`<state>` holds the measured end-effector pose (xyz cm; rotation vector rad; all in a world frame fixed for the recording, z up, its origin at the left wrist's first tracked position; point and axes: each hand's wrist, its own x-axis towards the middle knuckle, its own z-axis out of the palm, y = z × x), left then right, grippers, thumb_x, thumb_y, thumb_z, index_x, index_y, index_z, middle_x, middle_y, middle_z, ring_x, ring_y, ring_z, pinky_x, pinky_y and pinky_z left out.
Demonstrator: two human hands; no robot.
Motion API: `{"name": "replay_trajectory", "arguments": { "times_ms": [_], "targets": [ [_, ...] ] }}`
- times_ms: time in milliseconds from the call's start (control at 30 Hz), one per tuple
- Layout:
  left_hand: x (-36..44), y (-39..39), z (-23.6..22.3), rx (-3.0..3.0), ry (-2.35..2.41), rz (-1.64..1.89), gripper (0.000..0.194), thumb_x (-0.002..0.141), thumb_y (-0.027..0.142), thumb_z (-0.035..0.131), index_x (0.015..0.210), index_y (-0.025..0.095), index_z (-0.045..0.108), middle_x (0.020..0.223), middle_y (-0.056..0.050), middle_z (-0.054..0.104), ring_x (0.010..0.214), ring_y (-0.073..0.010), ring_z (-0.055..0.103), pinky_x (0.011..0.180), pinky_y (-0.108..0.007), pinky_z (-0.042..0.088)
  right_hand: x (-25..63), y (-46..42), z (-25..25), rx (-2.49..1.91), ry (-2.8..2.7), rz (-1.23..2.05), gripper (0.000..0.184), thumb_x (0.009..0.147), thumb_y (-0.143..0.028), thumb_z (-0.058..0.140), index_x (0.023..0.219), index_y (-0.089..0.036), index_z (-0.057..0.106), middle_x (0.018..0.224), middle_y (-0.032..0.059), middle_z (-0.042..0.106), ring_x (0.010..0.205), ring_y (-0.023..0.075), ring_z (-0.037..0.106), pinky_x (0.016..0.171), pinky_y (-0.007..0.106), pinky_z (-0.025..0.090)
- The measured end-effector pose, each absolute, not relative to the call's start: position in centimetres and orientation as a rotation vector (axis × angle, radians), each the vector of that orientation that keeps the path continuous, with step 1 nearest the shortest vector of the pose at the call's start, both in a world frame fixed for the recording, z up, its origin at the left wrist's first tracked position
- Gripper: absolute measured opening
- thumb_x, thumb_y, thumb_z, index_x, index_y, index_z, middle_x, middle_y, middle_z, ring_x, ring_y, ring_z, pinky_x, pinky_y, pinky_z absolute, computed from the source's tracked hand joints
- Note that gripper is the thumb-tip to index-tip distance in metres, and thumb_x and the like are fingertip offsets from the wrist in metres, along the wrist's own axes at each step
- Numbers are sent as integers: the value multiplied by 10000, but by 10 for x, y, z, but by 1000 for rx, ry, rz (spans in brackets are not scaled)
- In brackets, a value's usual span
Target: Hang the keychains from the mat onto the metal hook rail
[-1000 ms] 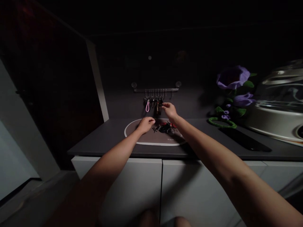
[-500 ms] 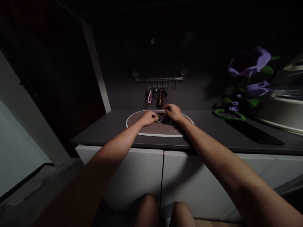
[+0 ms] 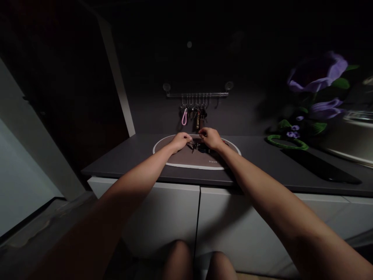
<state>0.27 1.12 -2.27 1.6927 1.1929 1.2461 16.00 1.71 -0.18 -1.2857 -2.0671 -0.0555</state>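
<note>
Over a brown oval mat with a white rim (image 3: pixel 186 158), my left hand (image 3: pixel 180 142) pinches a small bunch of keys (image 3: pixel 192 145) between thumb and fingertips. Close by on the right, my right hand (image 3: pixel 211 138) is closed, its thumb and fingers pressed together; whatever lies in that pinch is too small and dark to tell. Dark round items (image 3: pixel 202 147) rest on the mat between the hands, partly hidden by the right one. Behind, several keys (image 3: pixel 192 112) and a pink loop strap (image 3: pixel 184 117) hang from a clear rail (image 3: pixel 198 94) on the wall.
The mat lies on a dark grey countertop (image 3: pixel 116 157) above white cabinet doors (image 3: pixel 166 214). To the right stand purple artificial flowers (image 3: pixel 326 109), a green ring (image 3: pixel 287 147), a flat black object (image 3: pixel 320 165) and a pale rounded appliance (image 3: pixel 355 136).
My left hand has shifted slightly left and up with the keys. My right hand has moved a little left, still closed. The view has shifted slightly.
</note>
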Motion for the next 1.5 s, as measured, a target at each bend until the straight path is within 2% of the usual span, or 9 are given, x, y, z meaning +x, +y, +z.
{"name": "replay_trajectory", "arguments": {
  "times_ms": [167, 333, 600, 867, 1100, 1333, 1500],
  "targets": [
    [6, 7, -17, 1302, 952, 1252, 115, 790, 95, 469, 681, 124, 492, 675, -40, 605, 588, -86, 573, 712, -289, 461, 159, 16, -2, -1267, -2066, -35, 215, 757, -136, 494, 906, -140, 649, 912, 81, 663, 860, 160, 591, 781, 245, 415],
    [5, 4, -12, 1192, 862, 1284, 77, 821, 109, 433, 751, 140, 435, 670, -68, 617, 593, -120, 609, 710, -333, 488, 158, 14, -1, -1222, -2058, -24, 213, 754, -144, 499, 914, -147, 640, 910, 77, 658, 855, 159, 586, 789, 262, 418],
    [1, 4, -8, 1080, 729, 1335, 82, 841, 97, 383, 783, 131, 430, 651, -68, 609, 635, -142, 634, 738, -369, 505, 156, 9, 1, -1024, -2045, 37, 189, 757, -204, 515, 912, -153, 611, 889, 56, 638, 803, 139, 567, 761, 267, 422],
    [-2, 3, -6, 1064, 623, 1359, 69, 830, 109, 420, 768, 137, 428, 775, -94, 631, 734, -149, 634, 835, -419, 464, 154, 9, -1, -1016, -2041, 161, 154, 747, -272, 537, 835, -157, 588, 827, 39, 620, 745, 122, 545, 713, 252, 412],
    [-2, -1, -5, 1135, 568, 1358, 86, 829, 144, 447, 745, 140, 428, 912, -79, 616, 766, -133, 625, 840, -417, 460, 154, 10, -2, -1010, -1996, 322, 167, 710, -300, 543, 788, -153, 555, 736, 10, 596, 671, 106, 519, 657, 238, 408],
    [-1, 1, -5, 1182, 572, 1372, 41, 826, 149, 465, 800, 150, 433, 923, -36, 591, 701, -95, 611, 817, -405, 466, 156, 16, -4, -948, -1920, 511, 168, 662, -310, 568, 721, -155, 541, 665, -12, 556, 595, 88, 485, 590, 224, 410],
    [-2, 4, -5, 1197, 623, 1429, 32, 835, 150, 448, 805, 144, 439, 902, -34, 589, 710, -82, 603, 798, -335, 472, 155, 5, 4, -914, -1694, 766, 183, 626, -318, 596, 697, -161, 535, 611, -27, 526, 511, 73, 439, 492, 210, 390]
  ]
}}
